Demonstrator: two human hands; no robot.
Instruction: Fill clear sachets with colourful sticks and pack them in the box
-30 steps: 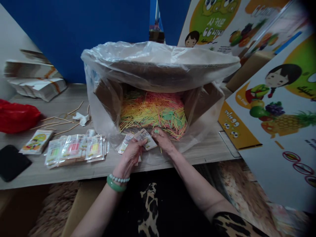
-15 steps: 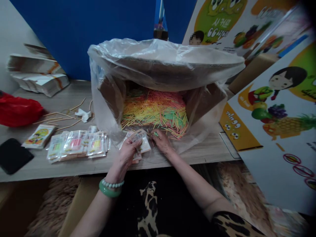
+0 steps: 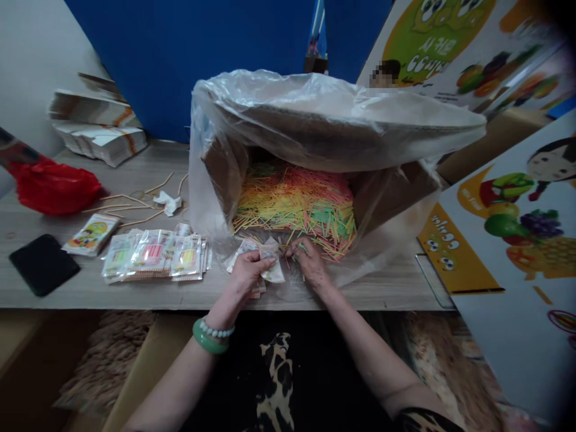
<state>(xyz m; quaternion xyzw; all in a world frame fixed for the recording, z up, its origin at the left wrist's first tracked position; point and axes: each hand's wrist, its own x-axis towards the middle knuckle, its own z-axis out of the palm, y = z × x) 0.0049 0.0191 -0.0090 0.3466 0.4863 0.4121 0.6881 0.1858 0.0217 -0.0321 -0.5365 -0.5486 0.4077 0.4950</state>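
The left hand (image 3: 246,273) grips a small printed packet (image 3: 271,264) between thumb and fingers, holding it just above the front edge of the desk (image 3: 135,294), right at the mouth of the cardboard box (image 3: 225,174). The right hand (image 3: 308,259) sits just beside it, fingertips pinched on what looks like a few thin coloured sticks (image 3: 297,207), though the grip is too small to make out for sure. The box lies on its side near the middle of the desk, wrapped in a clear plastic bag (image 3: 315,102) and filled with a heap of pink, yellow and green sticks. Left of the hands, along the front edge, lies a fanned row of filled packets (image 3: 155,257), then one single packet (image 3: 91,233) and a black phone (image 3: 44,264) toward the left end. A red bag (image 3: 56,187) rests at the left edge, with stacked paper (image 3: 99,129) at the back left corner
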